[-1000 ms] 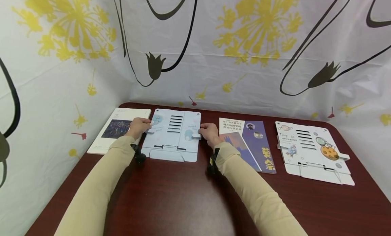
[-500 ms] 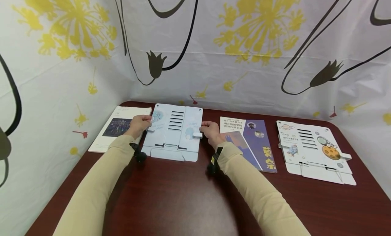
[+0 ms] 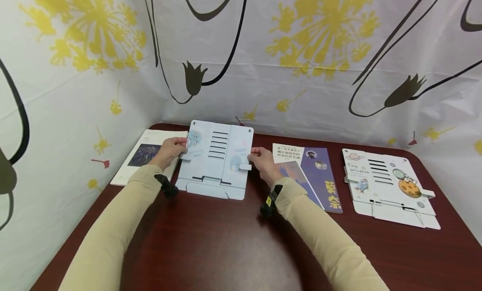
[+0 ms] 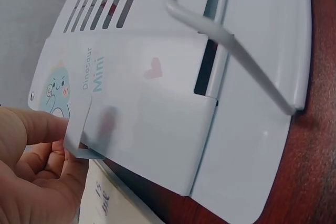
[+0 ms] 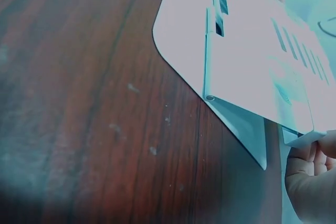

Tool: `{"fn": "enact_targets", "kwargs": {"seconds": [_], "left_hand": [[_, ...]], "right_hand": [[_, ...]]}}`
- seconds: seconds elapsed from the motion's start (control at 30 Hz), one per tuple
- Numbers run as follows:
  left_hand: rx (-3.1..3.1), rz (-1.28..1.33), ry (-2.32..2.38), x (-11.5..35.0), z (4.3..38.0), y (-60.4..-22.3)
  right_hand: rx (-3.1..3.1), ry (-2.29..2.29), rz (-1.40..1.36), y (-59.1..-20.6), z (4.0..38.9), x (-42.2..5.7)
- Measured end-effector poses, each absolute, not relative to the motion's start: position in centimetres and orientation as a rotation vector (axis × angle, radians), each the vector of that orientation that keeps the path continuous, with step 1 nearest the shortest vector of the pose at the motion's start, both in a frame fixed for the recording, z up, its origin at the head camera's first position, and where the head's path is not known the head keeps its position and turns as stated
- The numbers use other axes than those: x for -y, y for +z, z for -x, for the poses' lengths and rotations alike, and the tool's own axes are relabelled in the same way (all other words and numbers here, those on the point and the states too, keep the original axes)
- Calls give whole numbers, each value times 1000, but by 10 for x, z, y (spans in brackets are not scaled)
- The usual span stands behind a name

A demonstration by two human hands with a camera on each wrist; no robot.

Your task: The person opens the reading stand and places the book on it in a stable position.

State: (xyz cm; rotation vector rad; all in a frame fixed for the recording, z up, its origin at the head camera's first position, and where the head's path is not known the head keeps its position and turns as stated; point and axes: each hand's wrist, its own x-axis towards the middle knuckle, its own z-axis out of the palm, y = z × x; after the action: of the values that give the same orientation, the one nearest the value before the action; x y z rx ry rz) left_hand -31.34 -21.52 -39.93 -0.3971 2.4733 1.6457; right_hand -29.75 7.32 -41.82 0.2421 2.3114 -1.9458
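A white metal book stand (image 3: 207, 163) with slots and a pale blue dinosaur print stands on the table between both hands. Its back panel tilts up from the flat base, hinged along the front. My left hand (image 3: 168, 153) pinches the panel's left edge by a small side clip (image 4: 79, 124). On the opposite edge, my right hand (image 3: 265, 163) grips the panel between thumb and fingers, close to the right clip (image 3: 244, 167). In the right wrist view a gap shows between the raised panel (image 5: 247, 72) and the base. A wire page holder (image 4: 226, 38) crosses the left wrist view.
A white book (image 3: 126, 167) lies left of the stand, partly under my left hand. Right of it lies a purple-and-white book (image 3: 320, 173). A second white stand (image 3: 388, 186) with a space print lies folded flat at far right. Patterned cloth (image 3: 233, 90) walls the table's back.
Both hands have raised the stand's back panel; its top edge has risen, while the base stays in place. The hands keep hold of its two sides.
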Motion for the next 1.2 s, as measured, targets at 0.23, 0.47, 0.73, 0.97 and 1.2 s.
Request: {"fn": "enact_targets", "kwargs": {"seconds": [0.23,0.47,0.73,0.97,1.2], "left_hand": [[-2424,354,1692,217,310,-391],[-2402,308,1711,219,306,-382],[-2456,295,1828,217,302,-364],[-2763,156,2104,196,303,-332],[-2816,-200,1995,159,301,-314]], "right_hand": [[-2349,-1994,-157,-410,284,-75],[-2378,-2036,-55,-404,271,-76],[-2357,-2076,-22,-401,256,-76],[-2379,-2105,-26,-401,249,-76],[-2377,-2106,-40,-402,246,-76]]}}
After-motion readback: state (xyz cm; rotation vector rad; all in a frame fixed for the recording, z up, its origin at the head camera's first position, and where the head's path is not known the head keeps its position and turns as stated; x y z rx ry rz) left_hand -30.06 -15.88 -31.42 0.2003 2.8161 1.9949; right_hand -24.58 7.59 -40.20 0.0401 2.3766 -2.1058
